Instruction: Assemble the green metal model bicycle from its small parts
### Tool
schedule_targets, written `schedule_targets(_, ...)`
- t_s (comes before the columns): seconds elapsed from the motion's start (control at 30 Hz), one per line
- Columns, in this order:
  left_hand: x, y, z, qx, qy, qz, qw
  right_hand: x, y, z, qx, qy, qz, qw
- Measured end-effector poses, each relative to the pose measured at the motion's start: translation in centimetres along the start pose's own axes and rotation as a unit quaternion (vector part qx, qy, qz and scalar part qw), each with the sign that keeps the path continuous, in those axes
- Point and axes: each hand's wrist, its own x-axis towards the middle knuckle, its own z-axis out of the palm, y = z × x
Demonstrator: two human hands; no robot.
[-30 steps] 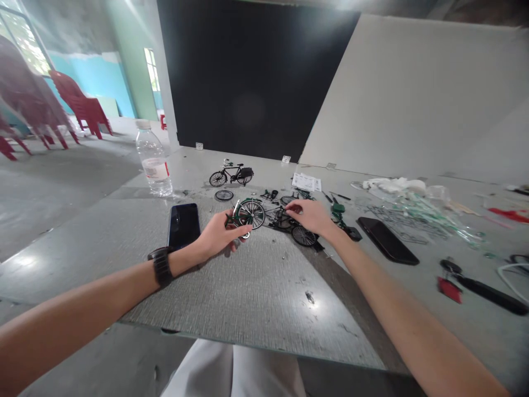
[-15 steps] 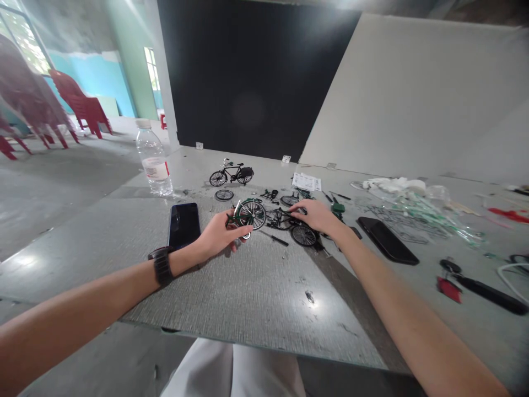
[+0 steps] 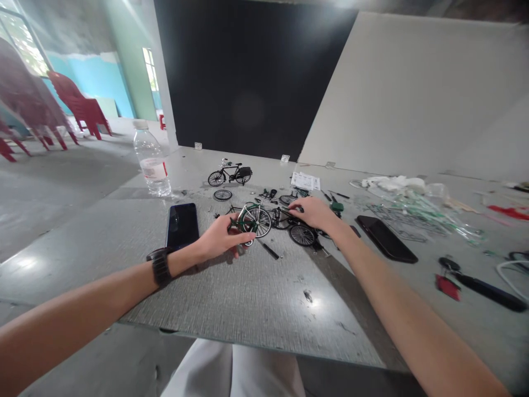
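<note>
Green bike [image 3: 248, 220], a small model with a silver-rimmed wheel, is in the left hand [image 3: 221, 237], above the middle of the table [image 3: 248, 298]. That hand's thumb and fingers are closed around one end, with the wheel tilted up and facing right. The right hand [image 3: 312, 214] is bent down over the black parts [image 3: 283, 218], fingertips drawn close together; whether they pinch anything cannot be told. Just below it lies a black wheel [image 3: 302, 235].

A screwdriver [image 3: 268, 250] lies below the bike's wheel. Behind, a black bike [image 3: 229, 175] stands upright, a loose wheel [image 3: 223, 195] lying flat in front of it.

Clear bottle [image 3: 152, 160], at the left, bears a white and red label [image 3: 154, 170], its lettering too small to read. Printed sheets [image 3: 305, 181] lie beyond the right hand, their text too fine to make out. One phone [image 3: 182, 226] lies beside the left hand, its screen dark; another phone [image 3: 386, 238] lies to the right, near a heap of plastic [image 3: 430, 212]. No brand can be read on either.
</note>
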Motion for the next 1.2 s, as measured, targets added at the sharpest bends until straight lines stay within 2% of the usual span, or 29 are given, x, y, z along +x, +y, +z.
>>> schedule_targets(0.1, -0.3, 0.3, 0.2, -0.004, -0.036, 0.010, 0.999, 0.0, 0.0, 0.2, 0.015, 0.008, -0.011, 1.000)
schedule_targets(0.23, -0.6, 0.8, 0.5, -0.003, -0.073, 0.020, 0.997, 0.2, 0.2, 0.5, 0.051, 0.010, 0.010, 0.999)
schedule_targets(0.57, -0.9, 1.3, 0.6, 0.003, -0.107, 0.016, 0.994, 0.0, 0.2, 0.4, 0.056, 0.022, 0.033, 0.998)
schedule_targets(0.7, -1.0, 1.2, 0.6, 0.013, -0.104, 0.017, 0.994, -0.8, -0.7, -1.4, 0.073, 0.037, 0.059, 0.995)
schedule_targets(0.8, -1.0, 1.2, 0.7, 0.005, -0.102, 0.021, 0.995, -2.5, -2.5, -3.9, 0.142, 0.040, 0.055, 0.987)
schedule_targets(0.87, -0.9, 1.1, 0.7, 0.006, -0.088, 0.025, 0.996, -3.9, -4.1, -5.5, 0.253, -0.063, 0.008, 0.965)
schedule_targets(0.9, -0.9, 1.0, 0.7, 0.009, -0.073, 0.029, 0.997, -4.6, -4.9, -6.1, 0.297, -0.153, -0.024, 0.942)
schedule_targets(1.0, -0.7, 0.9, 0.7, 0.000, -0.024, 0.041, 0.999, -5.9, -7.1, -6.7, 0.365, -0.382, -0.066, 0.847)
schedule_targets(1.03, -0.7, 0.9, 0.7, -0.009, -0.013, 0.041, 0.999, -6.1, -7.5, -6.6, 0.390, -0.431, -0.066, 0.811)
schedule_targets(1.07, -0.6, 0.9, 0.8, -0.019, -0.007, 0.038, 0.999, -6.0, -7.8, -6.3, 0.416, -0.442, -0.070, 0.792)
schedule_targets(1.1, -0.6, 1.0, 0.8, -0.027, -0.002, 0.032, 0.999, -5.9, -7.8, -5.9, 0.441, -0.424, -0.070, 0.788)
schedule_targets(1.13, -0.7, 1.1, 0.9, -0.033, 0.001, 0.026, 0.999, -5.6, -7.6, -5.4, 0.464, -0.378, -0.066, 0.798)
schedule_targets(1.2, -0.8, 1.4, 1.0, -0.043, 0.002, 0.016, 0.999, -4.9, -6.9, -4.6, 0.486, -0.256, -0.040, 0.835)
